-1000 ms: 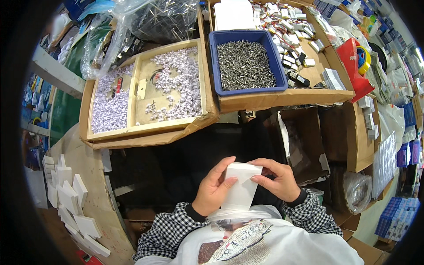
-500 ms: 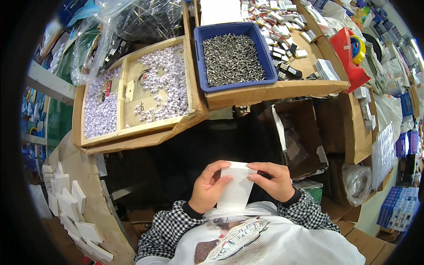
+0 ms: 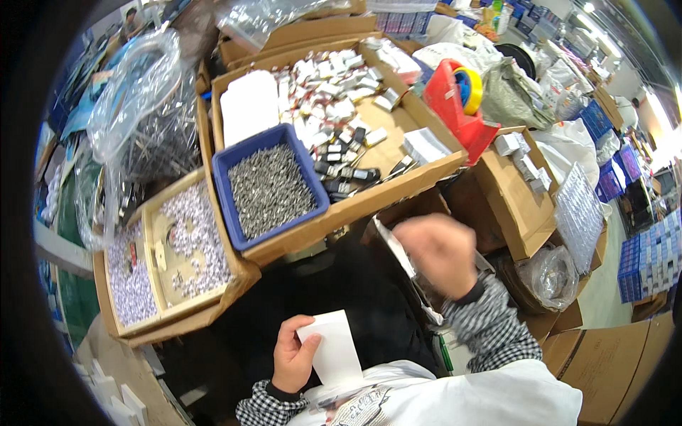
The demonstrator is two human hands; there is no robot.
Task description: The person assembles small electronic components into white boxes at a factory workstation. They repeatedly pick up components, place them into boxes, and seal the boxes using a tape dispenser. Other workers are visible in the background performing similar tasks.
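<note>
My left hand (image 3: 293,358) holds a small flat white box (image 3: 332,348) by its upper left edge, thumb across the front, close above my lap. My right hand (image 3: 439,254) is off the box, out to the right. It hangs over the open cardboard carton (image 3: 387,231) just below the front edge of the parts tray. Motion smears its fingers, so what they hold, if anything, does not show.
A blue bin (image 3: 234,241) of small metal pieces stands in a cardboard tray (image 3: 383,117) with small electronic parts. Left of it, a wooden tray (image 3: 165,302) holds tiny pale purple pieces. A red tape dispenser (image 3: 455,99) stands at the back right. White boxes (image 3: 117,397) lie lower left.
My right hand has let go of the white box and moved up and right to the carton. The left hand still holds the box. The whole view has swung to the right.
</note>
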